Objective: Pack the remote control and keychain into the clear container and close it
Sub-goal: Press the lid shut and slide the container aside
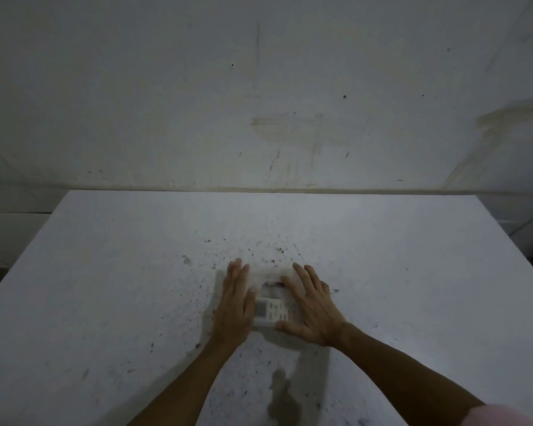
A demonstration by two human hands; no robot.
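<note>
A clear container (270, 273) lies flat on the white table (105, 272), near the middle. Through its lid I see a white remote control (271, 310) with a grey screen and rows of buttons. A small dark shape (274, 284) behind the remote may be the keychain, but it is too blurred to tell. My left hand (236, 305) lies palm down on the container's left side, fingers stretched forward. My right hand (313, 305) lies palm down on its right side, fingers spread. Both hands cover the container's ends.
The table is speckled with dark spots and a grey stain (282, 398) near the front edge. A stained white wall (259, 103) rises right behind the table's far edge. A pink sleeve (505, 416) shows at the bottom right.
</note>
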